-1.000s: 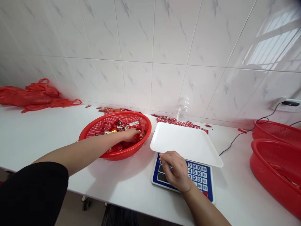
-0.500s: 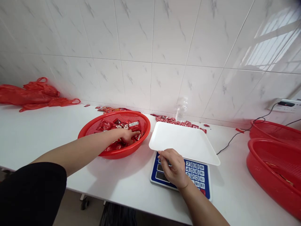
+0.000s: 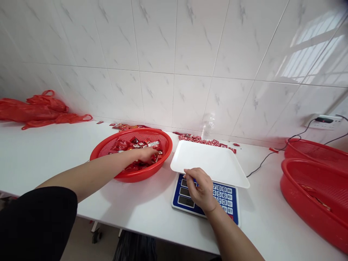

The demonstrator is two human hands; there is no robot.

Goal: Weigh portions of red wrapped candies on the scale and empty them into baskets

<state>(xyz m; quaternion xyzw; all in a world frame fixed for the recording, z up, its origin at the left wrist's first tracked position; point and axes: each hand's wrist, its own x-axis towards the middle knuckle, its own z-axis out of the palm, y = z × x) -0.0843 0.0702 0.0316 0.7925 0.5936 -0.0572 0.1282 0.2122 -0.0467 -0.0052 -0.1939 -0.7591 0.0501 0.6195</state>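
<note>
Red plastic colander basket (image 3: 108, 152) sits on the white desk (image 3: 49, 156), partly filled with red-wrapped candies (image 3: 127, 144). Left hand (image 3: 146, 155) is inside the basket, fingers curled over the candies near its right wall; cannot tell whether it actually grasps any, since the palm hides them. Right hand (image 3: 199, 190) rests on the blue keypad of the weighing scale (image 3: 231, 206), fingertip pressing near the display, fingers loosely bent and holding nothing. White scale tray (image 3: 214, 163) is bare, just right of the basket.

To do this step well: gather a compact handful, lift clear of the basket rim, and lay it on the tray's middle so nothing spills off the edge. Keep the right hand off the tray, or the reading shifts.

More loose candies (image 3: 206, 140) lie along the wall; 2 red baskets (image 3: 312, 181) stand at far right.
</note>
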